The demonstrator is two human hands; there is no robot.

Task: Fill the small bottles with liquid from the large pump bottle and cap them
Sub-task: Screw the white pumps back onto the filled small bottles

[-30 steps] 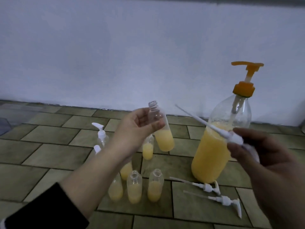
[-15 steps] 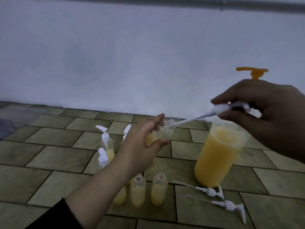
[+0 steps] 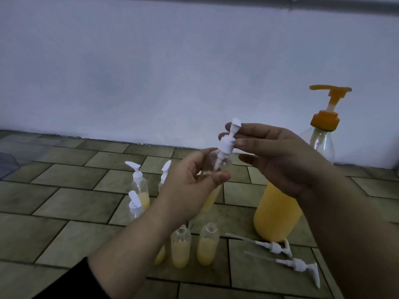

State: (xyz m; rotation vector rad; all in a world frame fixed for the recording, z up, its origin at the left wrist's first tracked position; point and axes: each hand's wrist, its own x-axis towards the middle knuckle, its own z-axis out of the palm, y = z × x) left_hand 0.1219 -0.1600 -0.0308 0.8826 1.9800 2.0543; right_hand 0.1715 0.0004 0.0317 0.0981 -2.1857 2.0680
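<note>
My left hand (image 3: pixel 190 184) grips a small clear bottle (image 3: pixel 212 195) half full of yellow liquid, held up above the floor. My right hand (image 3: pixel 278 156) pinches a white pump cap (image 3: pixel 226 144) whose tube reaches down into that bottle's neck; the cap sits just above the mouth. The large pump bottle (image 3: pixel 278 212) with an orange pump head (image 3: pixel 326 117) stands at the right, partly behind my right arm. Two uncapped small bottles (image 3: pixel 206 247) stand on the floor in front, and a third is mostly hidden by my left arm. Capped small bottles (image 3: pixel 139 186) stand behind them.
Two loose white pump caps (image 3: pixel 276 249) with long tubes lie on the tiled floor (image 3: pixel 64 201) right of the open bottles. A white wall (image 3: pixel 172 72) rises close behind. A bluish translucent object (image 3: pixel 6 162) shows at the far left edge.
My left hand turned the bottle from tilted to nearly upright. My right hand swung the pump cap upright and slid its tube down into the bottle, moving left and clear of the large bottle's pump.
</note>
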